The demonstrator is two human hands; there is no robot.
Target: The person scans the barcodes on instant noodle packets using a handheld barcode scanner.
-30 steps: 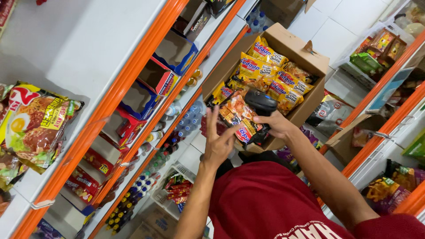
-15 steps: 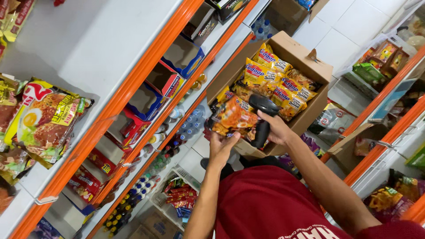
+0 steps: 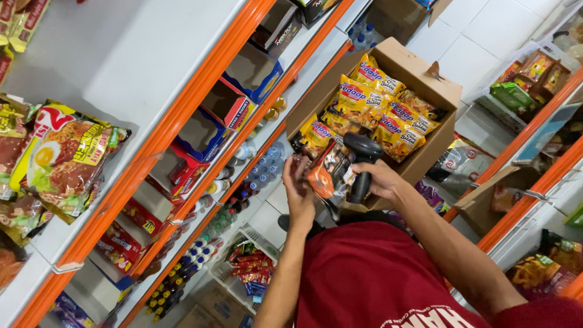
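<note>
Head view, looking down a shop aisle at a tilt: an orange snack packet [image 3: 325, 176] is held up in front of the person's chest, just below an open cardboard box [image 3: 419, 82]. The left hand [image 3: 299, 193] has its grip closed around the packet's left side. The right hand [image 3: 376, 179] has its grip wrapped around the handle of a black handheld scanner [image 3: 361, 164], whose head sits right beside the packet. The box is packed with yellow noodle packets [image 3: 376, 100] standing on edge. The person wears a dark red shirt [image 3: 376, 279].

To the left run white shelves with orange front edges [image 3: 182, 115]. The nearest shelf holds large noodle packets [image 3: 64, 161] at its left end. Lower shelves carry blue and red cartons [image 3: 212, 127], then rows of small bottles [image 3: 255, 170]. To the right, another orange-edged shelf unit [image 3: 534, 182] holds more bagged goods. Pale floor tiles [image 3: 492, 30] show beyond the box.
</note>
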